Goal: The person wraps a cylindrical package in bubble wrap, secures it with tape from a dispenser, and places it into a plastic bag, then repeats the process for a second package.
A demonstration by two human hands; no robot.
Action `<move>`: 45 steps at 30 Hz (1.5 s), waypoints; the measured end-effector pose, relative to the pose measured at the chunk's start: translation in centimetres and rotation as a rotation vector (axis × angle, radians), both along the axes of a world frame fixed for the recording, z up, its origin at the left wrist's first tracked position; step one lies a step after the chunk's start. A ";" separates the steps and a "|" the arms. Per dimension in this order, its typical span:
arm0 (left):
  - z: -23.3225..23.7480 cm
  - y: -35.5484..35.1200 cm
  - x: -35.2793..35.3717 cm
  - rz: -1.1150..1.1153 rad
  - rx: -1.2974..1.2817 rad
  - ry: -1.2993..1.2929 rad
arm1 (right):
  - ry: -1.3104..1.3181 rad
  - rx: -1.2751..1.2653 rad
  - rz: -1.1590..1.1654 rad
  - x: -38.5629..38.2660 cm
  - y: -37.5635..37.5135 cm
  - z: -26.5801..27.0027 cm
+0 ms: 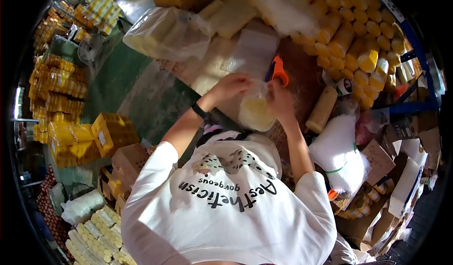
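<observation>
Clear bag [255,114] holding a yellow roll is being kept at the bench edge [302,83], near the chest. Its mouth is being pinched by left hand [233,84] and right hand [281,102], apparently to steady it.

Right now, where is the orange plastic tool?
Head view, right of centre: the orange plastic tool lies just beyond the right hand, which grips a clear plastic bag.

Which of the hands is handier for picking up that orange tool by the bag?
Probably the right hand: the orange tool lies just beyond its fingers. The left hand is farther off. Both hold the clear bag.
</observation>
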State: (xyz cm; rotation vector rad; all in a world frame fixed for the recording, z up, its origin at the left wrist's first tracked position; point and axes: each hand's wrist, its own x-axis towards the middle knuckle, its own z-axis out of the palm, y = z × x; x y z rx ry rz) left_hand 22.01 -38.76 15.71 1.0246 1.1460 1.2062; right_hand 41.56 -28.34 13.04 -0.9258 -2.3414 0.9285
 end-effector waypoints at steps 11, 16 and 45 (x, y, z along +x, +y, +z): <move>2.9 -5.0 7.7 -0.127 0.562 1.559 | 0.406 -0.683 0.038 2.0 2.1 1.0; 2.8 -5.4 6.7 -0.135 0.537 1.052 | 0.252 -0.044 0.516 3.5 1.6 6.0; -11.8 5.9 2.3 -0.369 -0.366 0.572 | -0.595 -0.037 0.297 -2.9 5.7 4.1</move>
